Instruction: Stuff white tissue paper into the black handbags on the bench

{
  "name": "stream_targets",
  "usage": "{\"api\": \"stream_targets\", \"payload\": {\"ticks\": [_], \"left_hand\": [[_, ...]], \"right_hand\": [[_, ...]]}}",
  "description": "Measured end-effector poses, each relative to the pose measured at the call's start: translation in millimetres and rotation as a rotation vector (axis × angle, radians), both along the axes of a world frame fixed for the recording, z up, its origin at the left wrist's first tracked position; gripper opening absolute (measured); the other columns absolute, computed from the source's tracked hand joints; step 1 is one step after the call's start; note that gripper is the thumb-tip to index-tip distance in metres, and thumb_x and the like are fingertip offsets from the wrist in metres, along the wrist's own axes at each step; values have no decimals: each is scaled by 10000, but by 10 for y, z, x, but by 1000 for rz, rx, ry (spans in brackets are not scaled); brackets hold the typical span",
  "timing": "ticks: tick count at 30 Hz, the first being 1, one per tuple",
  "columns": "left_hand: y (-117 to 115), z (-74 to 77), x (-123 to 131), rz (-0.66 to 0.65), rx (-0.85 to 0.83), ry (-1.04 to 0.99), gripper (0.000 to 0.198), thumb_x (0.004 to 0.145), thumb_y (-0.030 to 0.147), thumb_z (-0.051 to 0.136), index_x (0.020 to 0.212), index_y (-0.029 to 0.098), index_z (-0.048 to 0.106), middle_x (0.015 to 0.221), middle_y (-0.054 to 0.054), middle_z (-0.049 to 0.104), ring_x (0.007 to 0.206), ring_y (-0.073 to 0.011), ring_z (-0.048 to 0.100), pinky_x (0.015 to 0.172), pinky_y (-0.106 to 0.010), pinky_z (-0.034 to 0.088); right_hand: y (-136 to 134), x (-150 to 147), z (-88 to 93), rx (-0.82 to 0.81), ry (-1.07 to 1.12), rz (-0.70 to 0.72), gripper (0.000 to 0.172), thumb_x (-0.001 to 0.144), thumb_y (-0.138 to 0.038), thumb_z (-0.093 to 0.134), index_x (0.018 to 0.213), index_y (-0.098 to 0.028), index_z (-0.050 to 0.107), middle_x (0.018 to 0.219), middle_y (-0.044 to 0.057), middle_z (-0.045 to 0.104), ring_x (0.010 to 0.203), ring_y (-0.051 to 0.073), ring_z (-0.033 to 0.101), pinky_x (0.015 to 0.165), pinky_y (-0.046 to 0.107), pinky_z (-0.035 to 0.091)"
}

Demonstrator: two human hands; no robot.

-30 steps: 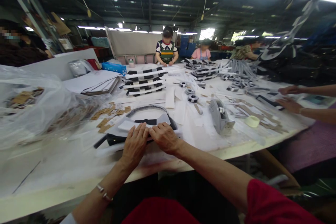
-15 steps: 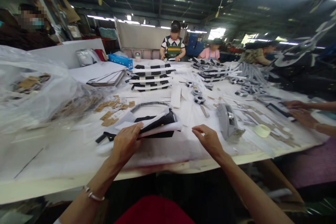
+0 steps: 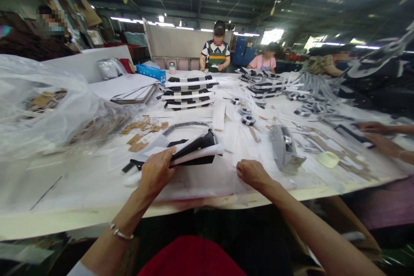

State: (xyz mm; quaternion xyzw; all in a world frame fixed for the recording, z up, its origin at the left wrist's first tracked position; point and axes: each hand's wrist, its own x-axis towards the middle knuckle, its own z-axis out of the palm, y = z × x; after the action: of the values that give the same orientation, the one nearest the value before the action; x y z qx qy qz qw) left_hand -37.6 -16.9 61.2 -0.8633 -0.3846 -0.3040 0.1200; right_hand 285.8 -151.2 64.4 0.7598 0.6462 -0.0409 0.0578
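A black bag-like piece point(image 3: 202, 143) with white wrapping and a grey-wrapped strap loop lies in front of me on the table. My left hand point(image 3: 158, 164) is closed over its near left part, thumb and fingers gripping it. A white padded roll point(image 3: 197, 155) runs along its near side, and a black strap end shows left of the hand. My right hand point(image 3: 254, 172) is closed low over the table, right of the bag and apart from it. Thin clear film lies around that hand; whether its fingers hold any is hidden.
A grey tape dispenser point(image 3: 281, 146) stands right of my right hand. Brown tags point(image 3: 139, 138) lie behind the bag. Further back are black-and-white stacked pieces point(image 3: 189, 95) and rolled straps point(image 3: 248, 120). A co-worker's hands point(image 3: 378, 136) work at the right. Plastic bags point(image 3: 48, 112) fill the left.
My right hand's fingers have closed from a loose pinch into a fist, lower at the table. My left hand keeps its grip on the bag. The camera view has shifted slightly.
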Motion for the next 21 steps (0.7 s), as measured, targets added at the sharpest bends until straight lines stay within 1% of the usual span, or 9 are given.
{"api": "stream_targets", "payload": {"ticks": [4, 6, 8, 10, 13, 15, 17, 19, 21], "left_hand": [[16, 27, 2, 46, -43, 2, 420, 810, 225, 626, 1226, 168, 627, 1055, -125, 752, 918, -295, 722, 806, -376, 567], [25, 28, 2, 63, -54, 4, 418, 816, 241, 624, 1228, 174, 628, 1043, -126, 754, 910, -297, 723, 804, -376, 566], [27, 29, 2, 64, -65, 5, 419, 817, 247, 620, 1229, 177, 626, 1050, -125, 752, 914, -299, 721, 809, -380, 564], [21, 35, 2, 52, -71, 6, 418, 813, 242, 615, 1225, 173, 626, 1061, -125, 750, 913, -300, 720, 803, -382, 564], [9, 51, 2, 46, -74, 11, 419, 810, 237, 613, 1222, 166, 625, 1044, -120, 752, 903, -296, 720, 796, -377, 563], [9, 59, 4, 62, -72, 1, 424, 808, 239, 618, 1225, 164, 624, 1024, -117, 755, 905, -294, 720, 805, -374, 560], [17, 59, 7, 77, -81, -12, 435, 801, 237, 626, 1230, 164, 622, 1032, -116, 755, 914, -296, 719, 811, -377, 560], [27, 54, 9, 81, -108, -23, 445, 793, 234, 630, 1233, 168, 619, 1070, -111, 750, 924, -300, 717, 811, -389, 563], [35, 46, 10, 74, -138, -32, 448, 791, 232, 624, 1236, 175, 616, 1112, -106, 742, 942, -301, 713, 817, -399, 564]], "right_hand": [[60, 59, 92, 28, 31, -58, 216, 841, -155, 528, 876, -197, 737, 896, 85, 747, 840, 223, 688, 691, 294, 430], [146, -12, 124, 60, 60, -48, 225, 873, -196, 514, 895, -213, 738, 933, 71, 745, 872, 211, 683, 720, 289, 443], [276, -147, 117, 105, 92, -21, 230, 908, -272, 512, 973, -227, 728, 1031, 68, 731, 962, 209, 668, 786, 289, 459], [436, -297, 67, 138, 120, -14, 242, 910, -311, 528, 1016, -202, 716, 1084, 101, 713, 1029, 233, 650, 830, 308, 472], [659, -421, -42, 162, 165, -59, 209, 883, -204, 525, 935, -142, 718, 1039, 171, 710, 1015, 269, 654, 816, 343, 494], [752, -385, -95, 188, 218, -98, 196, 861, -138, 521, 884, -134, 715, 1016, 183, 717, 988, 265, 663, 820, 349, 499], [790, -260, -110, 224, 298, -138, 166, 836, -130, 550, 848, -144, 715, 975, 156, 734, 951, 248, 674, 829, 346, 502], [783, -80, -87, 271, 406, -191, 146, 826, -167, 567, 819, -154, 713, 891, 111, 747, 874, 218, 688, 797, 326, 518], [747, 110, -38, 326, 533, -256, 179, 838, -236, 552, 825, -149, 708, 811, 80, 745, 772, 186, 693, 711, 294, 538]]}}
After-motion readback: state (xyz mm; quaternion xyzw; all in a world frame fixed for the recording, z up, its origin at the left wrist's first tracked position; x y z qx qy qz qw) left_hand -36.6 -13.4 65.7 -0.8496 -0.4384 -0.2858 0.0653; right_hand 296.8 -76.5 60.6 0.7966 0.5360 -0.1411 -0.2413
